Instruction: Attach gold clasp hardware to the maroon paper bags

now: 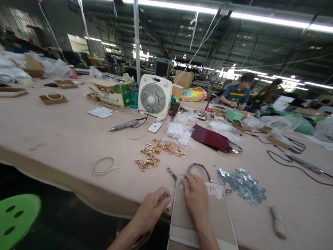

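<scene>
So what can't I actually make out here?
All in the head view:
The small pale thing in the left hand: mostly hidden by the fingers.
The part of the flat beige piece beneath the right hand: hidden by that hand.
That piece's near end: cut off by the bottom edge.
The green stool: cut off by the left edge.
What the co-worker handles: too small and blurred.

My curled left hand (152, 207) hides whatever it may hold; my right hand (196, 195) covers part of the beige panel (220, 220), cut off toward five o'clock. At eight o'clock, the green stool (2, 219) is cropped.
</scene>
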Demonstrator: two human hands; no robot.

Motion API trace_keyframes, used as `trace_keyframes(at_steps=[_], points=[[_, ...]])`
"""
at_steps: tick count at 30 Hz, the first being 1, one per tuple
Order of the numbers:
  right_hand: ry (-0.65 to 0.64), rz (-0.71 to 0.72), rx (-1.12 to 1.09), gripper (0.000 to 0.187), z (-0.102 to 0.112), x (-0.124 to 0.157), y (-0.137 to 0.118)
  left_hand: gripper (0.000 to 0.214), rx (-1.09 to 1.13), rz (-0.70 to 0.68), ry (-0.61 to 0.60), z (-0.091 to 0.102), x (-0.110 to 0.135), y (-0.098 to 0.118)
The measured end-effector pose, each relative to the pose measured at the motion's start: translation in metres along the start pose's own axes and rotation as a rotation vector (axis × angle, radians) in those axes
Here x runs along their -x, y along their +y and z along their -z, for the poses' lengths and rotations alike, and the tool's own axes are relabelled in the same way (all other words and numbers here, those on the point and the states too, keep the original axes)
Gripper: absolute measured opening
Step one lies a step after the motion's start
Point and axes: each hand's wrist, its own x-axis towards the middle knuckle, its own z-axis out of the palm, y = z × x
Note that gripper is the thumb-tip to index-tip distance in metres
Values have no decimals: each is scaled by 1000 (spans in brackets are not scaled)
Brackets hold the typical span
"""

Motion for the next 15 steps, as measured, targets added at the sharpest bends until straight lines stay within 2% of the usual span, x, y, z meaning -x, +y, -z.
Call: trace_keyframes(at_steps=[4, 6, 9, 12, 15], points=[[48, -50, 9, 25, 1, -7, -4, 31, 36, 58, 15, 5, 19, -6], [70, -56, -18, 26, 2, -9, -4, 36, -21, 79, 81, 14, 29, -13], [99, -47, -101, 26, 5, -8, -4, 41, -154, 41, 286, 37, 40, -29], [160, -65, -235, 27, 11, -6, -3, 42, -292, -88, 554, 65, 42, -51], [275, -112, -333, 28, 22, -4, -3, 41, -415, -215, 707, 87, 37, -66]])
